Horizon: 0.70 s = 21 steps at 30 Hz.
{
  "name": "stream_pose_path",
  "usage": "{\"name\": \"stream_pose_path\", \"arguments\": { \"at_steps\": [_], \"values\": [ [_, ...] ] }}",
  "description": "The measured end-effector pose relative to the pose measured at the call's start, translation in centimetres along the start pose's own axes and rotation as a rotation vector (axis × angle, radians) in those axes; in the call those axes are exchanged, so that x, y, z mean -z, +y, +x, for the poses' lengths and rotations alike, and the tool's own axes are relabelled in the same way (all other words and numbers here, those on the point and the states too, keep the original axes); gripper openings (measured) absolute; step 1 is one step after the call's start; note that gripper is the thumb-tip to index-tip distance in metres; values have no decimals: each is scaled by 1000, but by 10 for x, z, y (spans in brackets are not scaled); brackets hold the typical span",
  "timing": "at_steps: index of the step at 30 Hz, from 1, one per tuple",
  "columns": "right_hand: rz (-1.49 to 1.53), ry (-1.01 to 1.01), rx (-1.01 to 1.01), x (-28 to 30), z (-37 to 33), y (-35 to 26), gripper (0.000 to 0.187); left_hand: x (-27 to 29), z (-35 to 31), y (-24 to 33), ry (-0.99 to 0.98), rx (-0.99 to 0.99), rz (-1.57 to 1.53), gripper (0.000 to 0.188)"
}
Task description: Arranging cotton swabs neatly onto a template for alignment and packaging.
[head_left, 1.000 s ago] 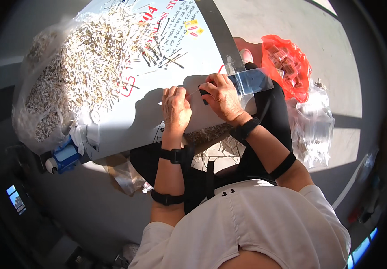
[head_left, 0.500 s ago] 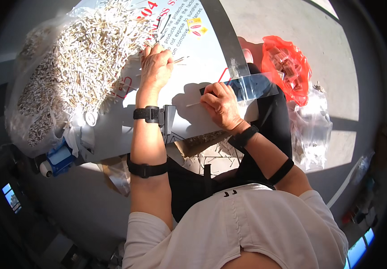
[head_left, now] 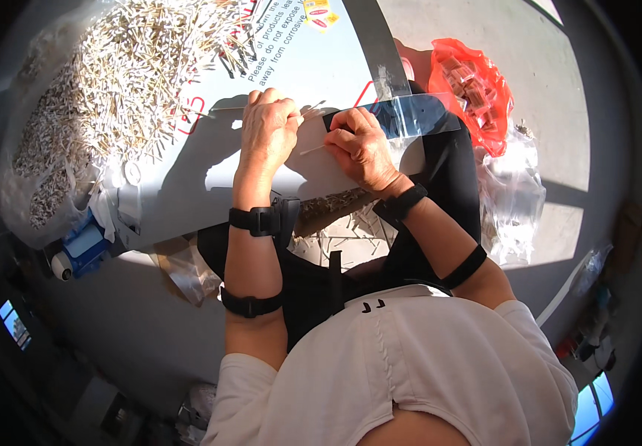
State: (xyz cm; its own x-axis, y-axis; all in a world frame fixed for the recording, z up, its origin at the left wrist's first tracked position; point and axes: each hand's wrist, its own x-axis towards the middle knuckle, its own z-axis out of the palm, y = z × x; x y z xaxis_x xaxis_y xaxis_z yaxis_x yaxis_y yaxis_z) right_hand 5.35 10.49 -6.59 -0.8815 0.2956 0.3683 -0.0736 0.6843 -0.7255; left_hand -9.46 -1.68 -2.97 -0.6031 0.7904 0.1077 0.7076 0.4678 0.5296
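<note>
A large heap of cotton swabs (head_left: 139,70) with white tips spills from a clear plastic bag (head_left: 12,160) at the left of the table. My left hand (head_left: 267,134) is closed, with a few thin swab sticks poking out past its fingers on both sides. To its right, my right hand (head_left: 363,149) is pinched on a cotton swab (head_left: 311,151) whose white end points left. The right fingertips hide the rest of that swab. Just beyond the right hand, a clear plastic sleeve (head_left: 410,117) lies across the table's right edge and my leg.
The table top (head_left: 336,56) is a white printed sheet with a grey border. On the floor at right are a red plastic bag (head_left: 507,97) of small packs and a clear bag (head_left: 514,201). A blue-and-white container (head_left: 83,249) stands by the table's left corner. Loose swabs lie below the near edge.
My left hand has come back from the heap's edge, nearer to me and the right hand. The right hand stays pinched on its swab, shifted slightly. The whole view has tilted a little.
</note>
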Motion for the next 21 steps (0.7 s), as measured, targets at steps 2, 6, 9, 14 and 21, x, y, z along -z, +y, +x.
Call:
{"name": "stream_pose_path", "arguments": {
  "at_steps": [2, 6, 9, 14, 21],
  "values": [
    [-6, -12, 1, 1, 0, -1, 16, 0, 3, 0, -28, 23, 20, 8],
    [-4, -12, -14, 3, 0, -2, 15, 3, 8, 6, -46, 45, 78, 8],
    [66, -46, -58, 6, -2, -3, 22, -1, 6, 7, -14, 90, 35, 8],
    [306, 155, -268, 8, -3, -16, 34, -6, -7, 10, -4, 41, 14, 10],
    [488, 214, -397, 5, -5, -12, 33, -2, -4, 8, 4, 82, 36, 7]
  ]
}}
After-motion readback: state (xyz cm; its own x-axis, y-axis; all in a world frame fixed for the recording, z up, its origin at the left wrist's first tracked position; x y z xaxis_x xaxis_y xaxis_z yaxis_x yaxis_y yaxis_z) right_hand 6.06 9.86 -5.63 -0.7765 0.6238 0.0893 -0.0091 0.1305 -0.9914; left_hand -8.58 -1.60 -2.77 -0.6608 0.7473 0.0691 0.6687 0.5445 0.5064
